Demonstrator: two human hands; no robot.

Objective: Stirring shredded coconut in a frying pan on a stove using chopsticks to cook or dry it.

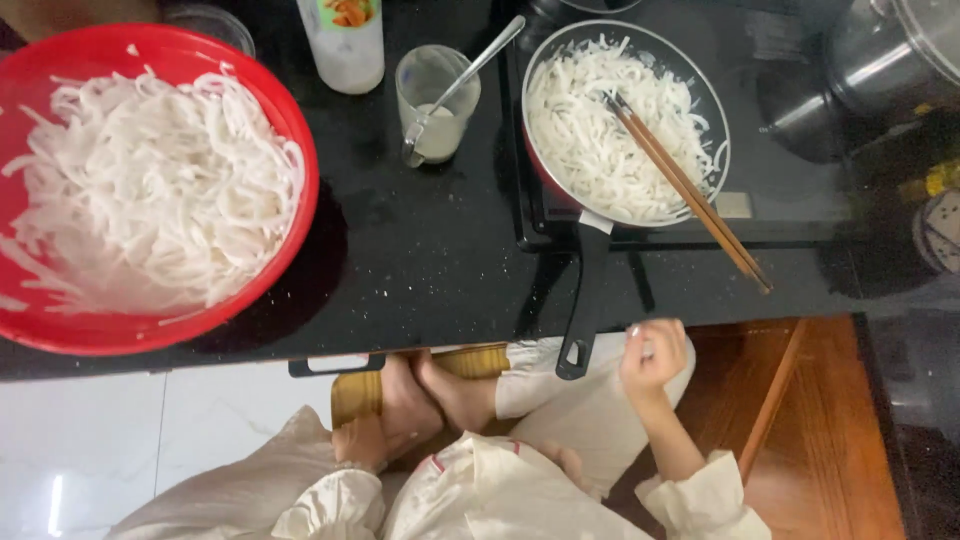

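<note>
My right hand hovers below the counter edge, just right of the black pan handle, with its fingers curled into a loose fist; nothing clear shows inside it. My left hand pokes out of a cream sleeve and rests against my bare feet; its fingers are hidden. The red frying pan on the cooktop holds white flat noodles. A pair of wooden chopsticks lies across its rim. At the left, a big red bowl is heaped with more white noodles.
A glass with a little white liquid and a metal spoon stands between bowl and pan, beside a white bottle. Steel pots sit at the top right. Below the black counter are white floor tiles and a wooden surface.
</note>
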